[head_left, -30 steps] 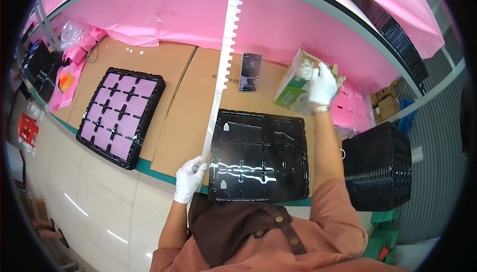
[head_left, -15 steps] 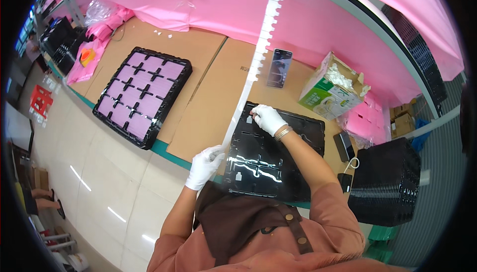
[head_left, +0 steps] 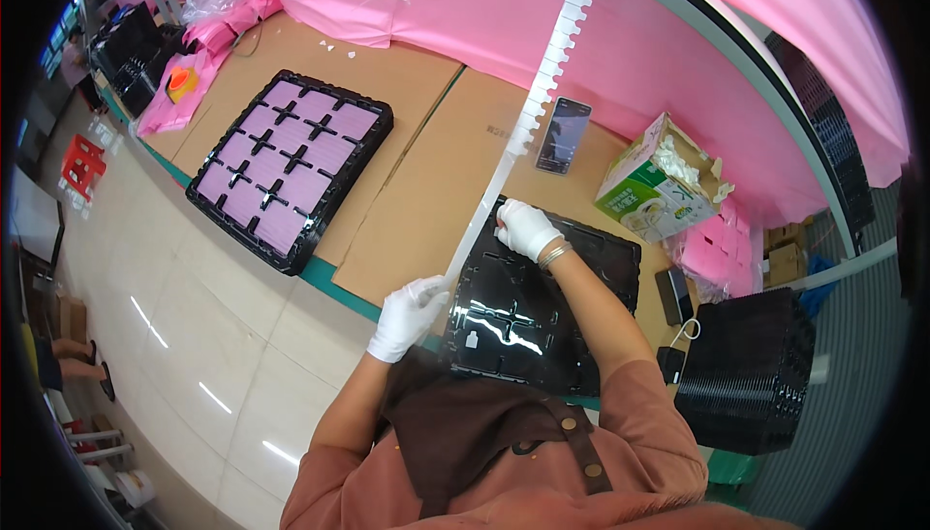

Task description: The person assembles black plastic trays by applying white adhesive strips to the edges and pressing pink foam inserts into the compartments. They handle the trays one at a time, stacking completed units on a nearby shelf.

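Below centre, our left hand grips the white strip; whether our right hand, over the black tray, grips anything, we cannot tell.

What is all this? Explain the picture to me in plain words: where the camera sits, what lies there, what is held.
There is no machine here: you are seeing a person's own two hands in white gloves. The camera is worn on the head and looks down; its wide fisheye lens bends straight edges.

The left hand holds the lower end of a long white notched strip. The right hand is at the upper left corner of a glossy black tray; whether its fingers hold anything is hidden.

On the cardboard-covered table, a second tray with lilac panels lies to the left. Farther back are a phone and an open green-and-white carton. A stack of black trays stands at the right.
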`<state>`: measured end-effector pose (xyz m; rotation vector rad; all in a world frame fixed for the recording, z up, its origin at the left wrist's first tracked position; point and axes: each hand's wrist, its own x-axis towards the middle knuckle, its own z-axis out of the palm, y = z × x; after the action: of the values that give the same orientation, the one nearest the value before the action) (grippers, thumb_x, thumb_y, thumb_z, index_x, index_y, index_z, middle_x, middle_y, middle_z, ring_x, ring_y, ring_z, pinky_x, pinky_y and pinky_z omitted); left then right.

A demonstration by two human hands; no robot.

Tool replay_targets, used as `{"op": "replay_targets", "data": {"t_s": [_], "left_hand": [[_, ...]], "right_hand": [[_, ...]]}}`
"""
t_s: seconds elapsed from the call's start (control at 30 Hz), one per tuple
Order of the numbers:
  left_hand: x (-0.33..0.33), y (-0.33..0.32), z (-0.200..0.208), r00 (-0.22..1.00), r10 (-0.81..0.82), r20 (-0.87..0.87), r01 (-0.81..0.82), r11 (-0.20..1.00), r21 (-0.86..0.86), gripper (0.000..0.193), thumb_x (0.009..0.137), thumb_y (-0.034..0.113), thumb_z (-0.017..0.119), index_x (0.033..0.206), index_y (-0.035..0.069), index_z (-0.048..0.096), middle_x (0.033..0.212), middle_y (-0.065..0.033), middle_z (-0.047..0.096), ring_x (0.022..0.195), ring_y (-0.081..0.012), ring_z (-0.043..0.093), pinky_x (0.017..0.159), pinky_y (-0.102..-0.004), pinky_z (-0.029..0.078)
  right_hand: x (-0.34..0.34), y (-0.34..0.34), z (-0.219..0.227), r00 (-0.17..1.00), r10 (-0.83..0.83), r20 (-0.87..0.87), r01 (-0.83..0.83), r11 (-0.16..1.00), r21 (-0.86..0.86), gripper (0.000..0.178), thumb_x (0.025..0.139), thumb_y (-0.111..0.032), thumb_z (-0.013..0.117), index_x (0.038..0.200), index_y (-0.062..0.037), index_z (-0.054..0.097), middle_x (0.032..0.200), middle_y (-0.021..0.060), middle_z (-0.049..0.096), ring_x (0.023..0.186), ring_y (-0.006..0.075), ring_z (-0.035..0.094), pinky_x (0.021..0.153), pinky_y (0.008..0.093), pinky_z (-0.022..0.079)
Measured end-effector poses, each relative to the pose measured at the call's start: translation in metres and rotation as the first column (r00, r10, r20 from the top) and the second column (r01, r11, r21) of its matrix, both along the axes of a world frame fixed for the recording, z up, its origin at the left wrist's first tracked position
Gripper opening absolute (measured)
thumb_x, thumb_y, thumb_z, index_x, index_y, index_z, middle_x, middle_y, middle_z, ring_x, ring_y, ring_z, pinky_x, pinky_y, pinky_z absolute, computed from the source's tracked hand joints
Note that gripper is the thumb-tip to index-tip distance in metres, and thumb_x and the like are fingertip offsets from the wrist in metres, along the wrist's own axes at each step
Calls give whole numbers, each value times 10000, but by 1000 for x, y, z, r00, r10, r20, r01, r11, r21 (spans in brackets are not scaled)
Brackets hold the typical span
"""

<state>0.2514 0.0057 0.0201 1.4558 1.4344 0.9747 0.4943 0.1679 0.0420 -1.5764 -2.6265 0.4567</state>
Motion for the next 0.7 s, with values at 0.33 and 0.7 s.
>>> {"op": "replay_targets", "data": {"t_s": [0.33, 0.7], "left_hand": [[1, 1, 0, 998, 10, 55, -12, 1000, 28, 254, 853, 164, 708, 1080, 53, 690, 932, -100, 714, 769, -165, 688, 721, -275, 532], [3, 0, -1, 999, 25, -35, -24, 1000, 13, 270, 853, 155, 714, 1098, 47, 686, 902, -89, 713, 729, -125, 676, 689, -262, 531]], "right_hand": [[103, 0, 114, 787, -161, -596, 488, 754, 440, 91, 772, -73, 650, 834, -42, 592, 812, 147, 632, 764, 268, 636, 697, 356, 505], [80, -90, 113, 912, -377, -162, 409, 809, 421, 156, 779, -94, 571, 857, -55, 700, 858, 158, 659, 834, 330, 639, 777, 416, 520]]}}
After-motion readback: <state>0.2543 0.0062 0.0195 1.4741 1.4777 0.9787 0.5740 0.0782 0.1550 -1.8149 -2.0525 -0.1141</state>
